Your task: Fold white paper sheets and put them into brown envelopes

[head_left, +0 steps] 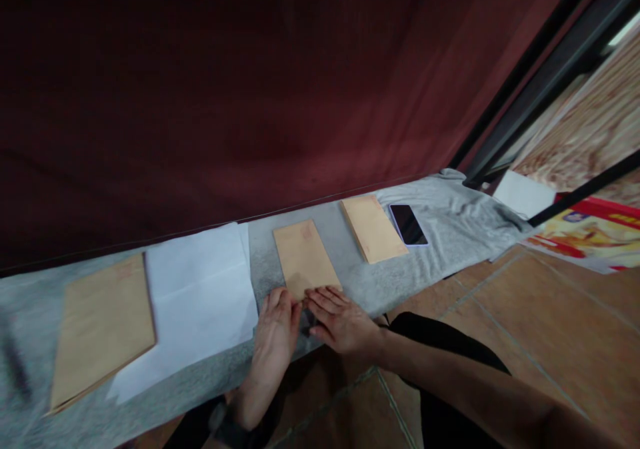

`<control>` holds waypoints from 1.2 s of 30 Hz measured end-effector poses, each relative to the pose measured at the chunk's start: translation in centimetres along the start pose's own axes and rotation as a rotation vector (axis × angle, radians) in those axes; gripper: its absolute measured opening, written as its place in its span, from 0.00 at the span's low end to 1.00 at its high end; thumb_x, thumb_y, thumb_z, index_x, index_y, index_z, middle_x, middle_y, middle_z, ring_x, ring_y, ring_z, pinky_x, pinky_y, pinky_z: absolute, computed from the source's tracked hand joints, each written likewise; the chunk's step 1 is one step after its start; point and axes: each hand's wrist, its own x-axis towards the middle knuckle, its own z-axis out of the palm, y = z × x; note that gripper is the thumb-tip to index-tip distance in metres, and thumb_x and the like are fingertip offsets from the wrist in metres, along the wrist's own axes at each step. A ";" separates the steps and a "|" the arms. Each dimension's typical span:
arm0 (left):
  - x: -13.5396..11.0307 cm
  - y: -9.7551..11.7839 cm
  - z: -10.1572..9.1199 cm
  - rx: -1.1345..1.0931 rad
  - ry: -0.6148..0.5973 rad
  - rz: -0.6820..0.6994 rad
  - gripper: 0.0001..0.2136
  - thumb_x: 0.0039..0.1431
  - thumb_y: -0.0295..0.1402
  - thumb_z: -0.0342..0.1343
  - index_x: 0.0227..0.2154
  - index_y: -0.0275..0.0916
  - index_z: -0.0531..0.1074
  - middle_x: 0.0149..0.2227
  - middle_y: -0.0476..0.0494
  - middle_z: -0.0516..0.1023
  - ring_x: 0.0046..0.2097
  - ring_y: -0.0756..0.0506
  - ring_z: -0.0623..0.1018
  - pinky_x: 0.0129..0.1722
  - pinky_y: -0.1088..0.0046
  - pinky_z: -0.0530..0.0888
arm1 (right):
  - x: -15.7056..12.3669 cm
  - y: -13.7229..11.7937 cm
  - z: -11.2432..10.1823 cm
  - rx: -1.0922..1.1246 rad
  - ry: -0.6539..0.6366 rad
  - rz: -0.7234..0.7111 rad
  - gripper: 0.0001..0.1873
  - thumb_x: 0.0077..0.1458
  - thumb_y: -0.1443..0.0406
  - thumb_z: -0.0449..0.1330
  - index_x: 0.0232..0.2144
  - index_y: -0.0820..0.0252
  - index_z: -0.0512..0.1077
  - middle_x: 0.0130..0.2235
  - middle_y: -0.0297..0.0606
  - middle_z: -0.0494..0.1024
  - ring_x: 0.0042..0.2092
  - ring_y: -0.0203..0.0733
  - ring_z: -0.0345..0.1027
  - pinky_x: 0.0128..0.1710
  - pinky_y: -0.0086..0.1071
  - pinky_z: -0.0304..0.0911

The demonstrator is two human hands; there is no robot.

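Observation:
A brown paper envelope (305,252) lies on the grey cloth in front of me, with faint red print near its far end. At its near edge, my left hand (275,332) has its fingers curled in and its thumb against the near left corner, seeming to pinch it. My right hand (343,322) rests on the near right part of the same edge, fingers stretched out and lying flat. Both hands almost meet at the edge, and they cover part of it.
A stack of brown envelopes (375,229) lies right of the hands, beside a phone (409,225). White paper sheets (200,302) and a larger pile of envelopes (105,322) lie left on the grey cloth (450,216). A dark red panel (225,102) rises behind.

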 end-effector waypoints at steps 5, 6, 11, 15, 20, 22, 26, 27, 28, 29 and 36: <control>0.2 -0.1 0.0 -0.071 0.030 -0.033 0.06 0.62 0.30 0.49 0.29 0.43 0.66 0.34 0.45 0.71 0.39 0.42 0.74 0.41 0.62 0.76 | -1.2 0.2 1.1 -0.090 -0.049 0.011 0.36 0.67 0.54 0.55 0.69 0.68 0.54 0.70 0.50 0.53 0.71 0.47 0.44 0.70 0.46 0.46; 0.2 -0.1 0.0 -0.080 0.031 -0.035 0.05 0.61 0.30 0.49 0.29 0.43 0.66 0.34 0.45 0.71 0.39 0.42 0.74 0.41 0.61 0.76 | -1.4 0.4 1.0 -0.095 -0.046 0.021 0.36 0.67 0.54 0.55 0.69 0.68 0.54 0.70 0.50 0.53 0.71 0.47 0.44 0.70 0.45 0.46; 0.4 -0.4 -0.1 -0.111 0.030 -0.027 0.06 0.60 0.27 0.49 0.30 0.42 0.69 0.37 0.44 0.72 0.42 0.42 0.76 0.45 0.59 0.77 | -2.3 1.5 0.1 -0.113 -0.004 0.064 0.37 0.66 0.55 0.57 0.69 0.68 0.53 0.70 0.52 0.55 0.71 0.48 0.45 0.70 0.46 0.49; 0.0 0.3 -0.2 -0.038 0.004 -0.023 0.11 0.64 0.27 0.44 0.41 0.42 0.72 0.45 0.39 0.75 0.49 0.39 0.76 0.51 0.55 0.76 | -2.7 1.8 0.5 -0.141 0.043 0.077 0.37 0.65 0.56 0.58 0.68 0.70 0.55 0.70 0.53 0.56 0.71 0.49 0.46 0.69 0.47 0.50; -0.6 4.0 1.1 0.060 -0.154 0.170 0.23 0.67 0.26 0.38 0.63 0.37 0.62 0.68 0.37 0.62 0.69 0.38 0.61 0.65 0.55 0.67 | -2.8 1.9 2.1 -0.162 0.090 0.088 0.33 0.63 0.59 0.58 0.65 0.71 0.61 0.66 0.55 0.63 0.68 0.52 0.54 0.67 0.50 0.55; -0.4 5.1 1.8 0.083 -0.209 0.211 0.24 0.70 0.32 0.39 0.67 0.36 0.56 0.70 0.36 0.59 0.71 0.39 0.58 0.67 0.53 0.64 | -2.8 2.0 2.5 -0.169 0.131 0.089 0.28 0.62 0.63 0.57 0.61 0.72 0.66 0.63 0.57 0.68 0.66 0.53 0.58 0.66 0.50 0.58; 0.3 5.2 2.5 0.122 -0.228 0.229 0.27 0.71 0.41 0.39 0.70 0.39 0.50 0.71 0.38 0.57 0.71 0.41 0.56 0.68 0.52 0.62 | -2.8 1.7 2.7 -0.193 0.162 0.071 0.27 0.61 0.64 0.57 0.60 0.73 0.68 0.64 0.57 0.67 0.67 0.53 0.56 0.66 0.49 0.58; 0.4 4.9 2.6 0.131 -0.224 0.229 0.27 0.71 0.41 0.39 0.70 0.40 0.50 0.71 0.39 0.56 0.71 0.41 0.55 0.68 0.53 0.61 | -2.8 1.6 2.7 -0.204 0.164 0.070 0.28 0.62 0.63 0.58 0.61 0.72 0.67 0.64 0.57 0.67 0.68 0.53 0.55 0.66 0.49 0.58; 0.6 4.5 2.7 0.139 -0.221 0.229 0.27 0.71 0.41 0.39 0.70 0.40 0.49 0.71 0.40 0.56 0.71 0.42 0.55 0.69 0.53 0.60 | -2.9 1.5 2.7 -0.216 0.165 0.068 0.28 0.62 0.62 0.58 0.61 0.72 0.66 0.64 0.56 0.66 0.68 0.53 0.55 0.66 0.48 0.58; 0.8 4.2 2.8 0.147 -0.221 0.230 0.27 0.71 0.41 0.38 0.70 0.41 0.50 0.71 0.41 0.55 0.72 0.42 0.54 0.69 0.54 0.60 | -2.9 1.4 2.8 -0.227 0.163 0.066 0.28 0.63 0.62 0.58 0.62 0.72 0.66 0.64 0.56 0.66 0.68 0.53 0.55 0.66 0.48 0.57; 3.6 1.9 3.7 0.233 -0.226 0.146 0.26 0.70 0.39 0.37 0.69 0.38 0.54 0.71 0.41 0.56 0.72 0.42 0.53 0.70 0.54 0.56 | -2.9 1.2 2.7 -0.298 0.162 0.056 0.35 0.66 0.51 0.55 0.63 0.75 0.63 0.66 0.56 0.64 0.67 0.55 0.56 0.66 0.45 0.57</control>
